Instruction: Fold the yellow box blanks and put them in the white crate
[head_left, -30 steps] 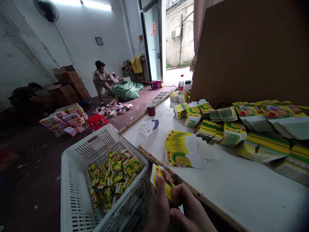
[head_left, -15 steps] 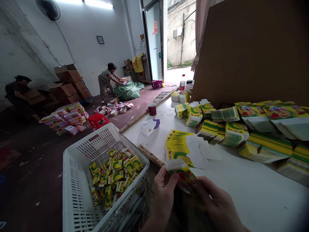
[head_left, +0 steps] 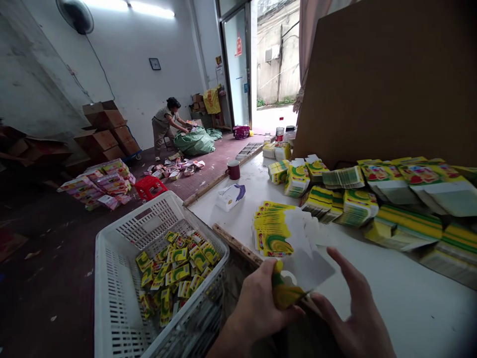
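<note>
My left hand (head_left: 257, 298) grips a yellow-and-green carton (head_left: 286, 293), its thumb on the near side. A white flap stretches from the carton toward the right. My right hand (head_left: 356, 308) is open just right of it, thumb and forefinger spread wide; the thumb tip is close to the carton's lower edge, and I cannot tell whether they touch. Beyond both hands, a fanned stack of flat yellow cartons (head_left: 274, 231) lies on the white table (head_left: 406, 298). Left of my left hand stands a white plastic basket (head_left: 102, 278) containing many small folded yellow boxes (head_left: 179, 271).
Bundled cartons (head_left: 402, 223) line the table's right side beneath a large brown board (head_left: 391, 79). A tissue pack (head_left: 230, 197) and a dark red mug (head_left: 233, 170) stand farther back. On the floor are a red stool (head_left: 151, 187) and a person (head_left: 164, 124) bending over a green sack (head_left: 196, 141).
The carton has turned in my left hand, so its white flap now points right. My right hand has let go of it and spread its fingers. The person at far left is out of sight.
</note>
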`<state>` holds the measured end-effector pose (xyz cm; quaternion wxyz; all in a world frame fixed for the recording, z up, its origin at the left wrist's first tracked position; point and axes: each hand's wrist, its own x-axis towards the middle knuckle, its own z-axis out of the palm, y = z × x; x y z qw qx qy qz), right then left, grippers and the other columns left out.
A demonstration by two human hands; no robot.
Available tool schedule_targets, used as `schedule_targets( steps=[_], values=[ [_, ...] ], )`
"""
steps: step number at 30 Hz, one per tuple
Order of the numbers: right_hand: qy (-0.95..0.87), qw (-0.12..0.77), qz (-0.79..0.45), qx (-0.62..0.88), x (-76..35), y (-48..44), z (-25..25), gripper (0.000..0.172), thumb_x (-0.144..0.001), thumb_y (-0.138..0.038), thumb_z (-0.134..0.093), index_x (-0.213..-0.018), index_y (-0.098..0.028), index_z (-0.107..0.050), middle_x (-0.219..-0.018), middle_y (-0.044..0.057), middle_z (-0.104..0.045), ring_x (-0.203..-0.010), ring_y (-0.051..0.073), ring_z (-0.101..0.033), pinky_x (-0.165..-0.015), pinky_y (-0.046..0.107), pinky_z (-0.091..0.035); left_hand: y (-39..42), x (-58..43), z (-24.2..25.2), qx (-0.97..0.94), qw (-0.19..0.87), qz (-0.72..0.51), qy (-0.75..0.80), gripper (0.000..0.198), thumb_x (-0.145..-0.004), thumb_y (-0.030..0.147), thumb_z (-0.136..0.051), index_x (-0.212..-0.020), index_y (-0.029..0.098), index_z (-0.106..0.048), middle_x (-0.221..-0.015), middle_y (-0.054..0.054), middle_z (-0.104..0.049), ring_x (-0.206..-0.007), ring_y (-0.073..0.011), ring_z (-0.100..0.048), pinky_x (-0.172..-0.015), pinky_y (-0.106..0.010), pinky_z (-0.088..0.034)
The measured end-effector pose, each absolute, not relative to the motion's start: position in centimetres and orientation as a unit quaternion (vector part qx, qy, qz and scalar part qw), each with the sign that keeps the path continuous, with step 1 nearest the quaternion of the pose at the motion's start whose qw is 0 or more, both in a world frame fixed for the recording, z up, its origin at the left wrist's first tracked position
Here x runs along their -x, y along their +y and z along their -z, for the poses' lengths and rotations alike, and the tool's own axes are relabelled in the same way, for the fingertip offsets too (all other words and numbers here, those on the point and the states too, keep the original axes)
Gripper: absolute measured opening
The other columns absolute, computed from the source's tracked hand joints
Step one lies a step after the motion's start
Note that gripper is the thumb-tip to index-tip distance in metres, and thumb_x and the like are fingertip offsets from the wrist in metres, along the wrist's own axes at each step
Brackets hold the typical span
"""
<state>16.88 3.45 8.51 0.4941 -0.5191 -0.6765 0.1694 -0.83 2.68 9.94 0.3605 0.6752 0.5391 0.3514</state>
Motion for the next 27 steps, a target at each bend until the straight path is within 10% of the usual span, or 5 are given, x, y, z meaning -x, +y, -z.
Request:
schedule_targets(
  steps=[5,8,15,27],
  values=[
    [-0.41,0.454,-0.644,0.459,-15.4,2.8,-9.1,0.052,-0.081,-0.05,-0.059,-0.125,-0.021,-0.058,-0.134,0.01,-0.058,-0.127,0.033,-0.049,-0.1,0.044,-0.047,2.0,-0.5,-8.7,-0.741,0.346,-0.374,0.438,0.087,-0.062,0.028,-0.077,-0.135,0.024,-0.03,-0.123,-0.009,-0.06,-0.108,-0.0308,-0.06,-0.091,-0.042,-0.049],
    [-0.351,0.427,-0.73,0.401,-15.0,2.7,-8.9,0.052,-0.083,-0.05,-0.058,-0.126,-0.021,-0.06,-0.134,0.011,-0.058,-0.125,0.033,-0.052,-0.103,0.046,-0.044,2.0,-0.6,-8.7,-0.765,0.31,-0.374,0.422,0.08,-0.063,0.025,-0.075,-0.131,0.025,-0.034,-0.123,-0.01,-0.059,-0.11,-0.0313,-0.059,-0.091,-0.043,-0.05],
    [-0.633,0.421,-0.507,0.406,-15.8,3.0,-6.2,0.059,-0.087,-0.048,-0.053,-0.142,-0.029,-0.041,-0.151,0.006,-0.037,-0.138,0.031,-0.035,-0.113,0.046,-0.03,2.6,-0.4,-7.2,-0.749,0.347,-0.342,0.45,0.066,-0.061,0.022,-0.069,-0.119,0.023,-0.038,-0.096,-0.004,-0.064,-0.077,-0.0244,-0.065,-0.066,-0.035,-0.053],
    [-0.805,0.333,-0.266,0.414,-16.1,3.6,-5.6,0.057,-0.089,-0.022,-0.048,-0.144,-0.029,-0.036,-0.157,0.01,-0.018,-0.133,0.028,-0.043,-0.097,0.034,-0.05,2.8,0.7,-9.3,-0.665,0.358,-0.397,0.521,0.061,-0.061,0.024,-0.078,-0.113,0.02,-0.047,-0.109,-0.01,-0.063,-0.1,-0.0294,-0.06,-0.089,-0.04,-0.048]
  ],
)
